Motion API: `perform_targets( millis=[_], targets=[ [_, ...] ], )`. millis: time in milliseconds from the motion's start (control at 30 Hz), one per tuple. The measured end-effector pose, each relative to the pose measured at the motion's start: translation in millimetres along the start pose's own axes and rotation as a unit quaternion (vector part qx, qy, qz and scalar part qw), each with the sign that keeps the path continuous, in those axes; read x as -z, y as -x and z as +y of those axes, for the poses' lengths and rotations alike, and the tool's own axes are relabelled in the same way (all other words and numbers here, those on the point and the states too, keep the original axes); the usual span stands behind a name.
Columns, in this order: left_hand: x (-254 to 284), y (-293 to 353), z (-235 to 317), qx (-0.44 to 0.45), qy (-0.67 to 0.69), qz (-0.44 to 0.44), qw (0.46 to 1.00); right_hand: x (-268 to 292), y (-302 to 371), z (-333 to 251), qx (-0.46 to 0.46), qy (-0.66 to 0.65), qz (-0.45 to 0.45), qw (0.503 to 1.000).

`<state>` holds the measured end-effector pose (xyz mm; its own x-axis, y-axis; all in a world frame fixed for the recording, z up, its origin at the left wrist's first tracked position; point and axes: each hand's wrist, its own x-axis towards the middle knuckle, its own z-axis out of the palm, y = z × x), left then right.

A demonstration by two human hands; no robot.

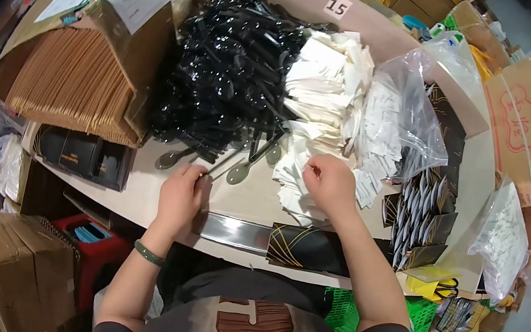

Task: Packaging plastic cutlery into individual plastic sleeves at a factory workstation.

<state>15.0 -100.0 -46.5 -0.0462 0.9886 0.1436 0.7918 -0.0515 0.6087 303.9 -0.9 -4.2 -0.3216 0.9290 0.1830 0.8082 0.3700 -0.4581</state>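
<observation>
At the table's front left, my left hand [181,196] is closed, its fingertips pinching the handle of a dark plastic spoon [224,161]. More smoky spoons, one with its bowl facing up [238,173], lie just beyond it, at the front of a large heap of shiny black plastic spoons [225,69]. My right hand [332,185] hovers over or touches white folded paper pieces [296,188]. Its fingers are curled into a pinch, and what they hold, if anything, is hidden. Behind that hand rise stacks of white paper [329,72].
A carton of brown card sleeves [77,80] stands at left, with black boxes [83,156] below it. On the right are small white packets [383,125], a clear plastic bag [419,114] and black-and-gold sleeves [420,218]. A black-and-gold flat piece [308,248] lies along the front edge.
</observation>
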Motion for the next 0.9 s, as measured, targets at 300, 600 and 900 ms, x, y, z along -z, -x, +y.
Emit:
perform_targets(
  millis=[300,600,900],
  targets=[
    [-1.3,27.3,38.2,0.167,0.217,-0.088,0.958,-38.9,60.1,-81.8,0.273,-0.003,-0.078,0.959],
    [-1.8,64.3,34.4,0.085,0.136,-0.092,0.983,-10.8,73.7,-35.3,0.275,-0.096,-0.204,0.935],
    [17.1,65.8,37.9,0.205,0.121,-0.105,0.965,-44.6,83.3,-90.7,0.201,-0.151,-0.060,0.966]
  ],
)
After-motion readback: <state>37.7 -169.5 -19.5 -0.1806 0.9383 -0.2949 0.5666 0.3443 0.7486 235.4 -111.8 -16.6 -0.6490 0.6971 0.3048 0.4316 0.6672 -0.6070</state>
